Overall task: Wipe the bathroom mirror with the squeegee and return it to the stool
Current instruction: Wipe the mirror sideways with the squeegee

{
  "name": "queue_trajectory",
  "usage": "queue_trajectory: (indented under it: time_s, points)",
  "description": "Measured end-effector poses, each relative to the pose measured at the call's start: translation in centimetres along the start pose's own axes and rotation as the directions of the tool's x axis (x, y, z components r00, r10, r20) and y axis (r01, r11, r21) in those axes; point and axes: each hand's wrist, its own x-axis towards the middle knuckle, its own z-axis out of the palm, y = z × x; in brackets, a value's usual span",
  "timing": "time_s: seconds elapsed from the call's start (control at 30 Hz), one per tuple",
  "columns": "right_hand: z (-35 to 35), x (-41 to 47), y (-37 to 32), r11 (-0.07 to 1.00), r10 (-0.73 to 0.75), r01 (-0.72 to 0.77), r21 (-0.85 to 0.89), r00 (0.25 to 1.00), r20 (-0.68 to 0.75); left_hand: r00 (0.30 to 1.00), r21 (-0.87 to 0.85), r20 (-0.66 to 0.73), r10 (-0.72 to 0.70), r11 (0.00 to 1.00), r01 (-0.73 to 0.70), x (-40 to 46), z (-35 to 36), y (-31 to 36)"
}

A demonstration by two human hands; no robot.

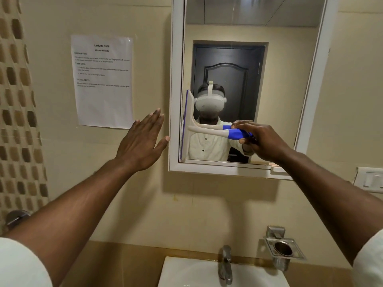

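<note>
The bathroom mirror (286, 59) hangs in a white frame on the beige wall. My right hand (262, 139) grips the blue handle of a white squeegee (207, 129). Its blade stands vertical against the glass at the mirror's left edge, in the lower part. My left hand (143, 139) is flat with fingers spread, against the wall beside the mirror's left frame, thumb touching the frame. The stool is out of view.
A printed task sheet (103, 79) is taped to the wall left of the mirror. Below are a white sink (176, 272) with a metal tap (224, 264), a metal holder (284, 248) and a wall switch (371, 179) at right.
</note>
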Motion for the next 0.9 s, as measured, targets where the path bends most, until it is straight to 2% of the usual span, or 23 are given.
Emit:
queue_trajectory:
  time_s: [0.53, 0.9]
  points:
    - [-3.3, -3.9, 4.4, 0.997, 0.06, -0.062, -0.035, 0.996, -0.062, 0.999, -0.05, 0.004, 0.051, 0.997, -0.051, 1.4, 1.2, 4.9]
    - [-8.5, -9.0, 9.2, 0.964, 0.18, -0.197, -0.177, 0.978, -0.105, 0.989, -0.135, -0.023, 0.148, 0.98, -0.15, 3.6, 2.5, 11.6]
